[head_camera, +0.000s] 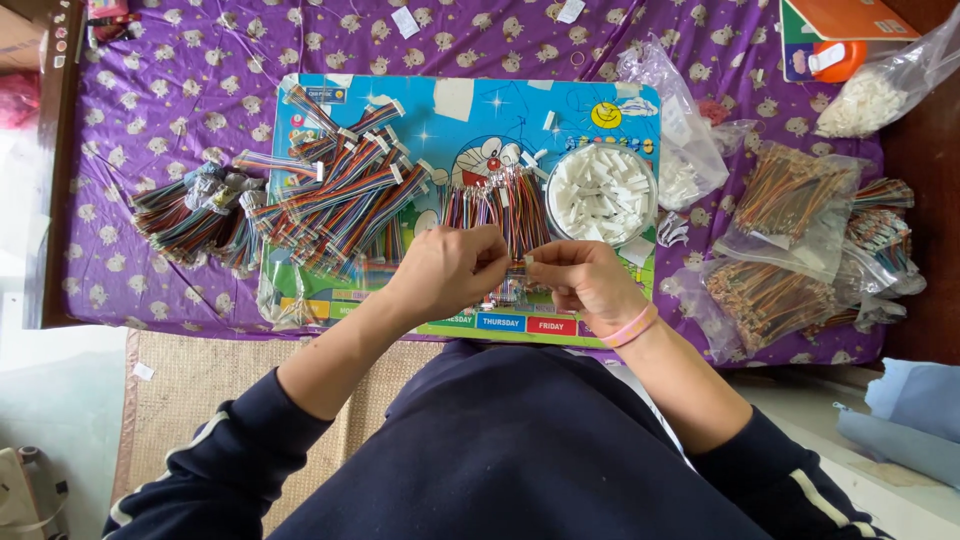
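Observation:
My left hand (447, 268) pinches the end of a multicoloured ribbon cable (510, 205) over a colourful cartoon board (470, 110). My right hand (583, 278), with a pink band on the wrist, holds a small white connector (528, 260) against that cable end. The two hands meet at the board's near edge. A round clear tub of white connectors (600, 193) stands just beyond my right hand. A fan of loose cables lies under and behind my fingers.
A large heap of finished ribbon cables (335, 195) covers the board's left; more bundles (195, 215) lie on the purple patterned cloth (180, 80). Plastic bags of cables (790, 240) and of white connectors (870, 95) sit at the right. A woven mat (190, 385) lies below.

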